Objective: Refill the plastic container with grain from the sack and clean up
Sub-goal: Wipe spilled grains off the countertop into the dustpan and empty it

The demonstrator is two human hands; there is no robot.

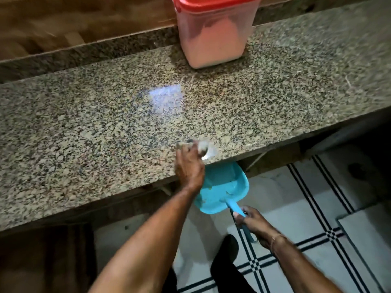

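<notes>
Below left hand (pixel 189 168), blue dustpan (pixel 224 187) waits under counter (pixel 105 134) edge, likely to catch sweepings; right hand (pixel 254 225) grips handle (pixel 233 208); left hand grips blurred pale object (pixel 208 153).

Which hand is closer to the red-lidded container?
Left. The left hand grips a pale object at the front edge of the countertop, in front of the red-lidded container; the right hand holds the blue dustpan below that edge.

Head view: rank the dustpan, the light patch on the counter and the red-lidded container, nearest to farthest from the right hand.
1. Dustpan: the right hand grips its handle, just below the counter edge.
2. Light patch: mid-counter, up and to the left.
3. Container: at the back of the counter, farthest away.
</notes>
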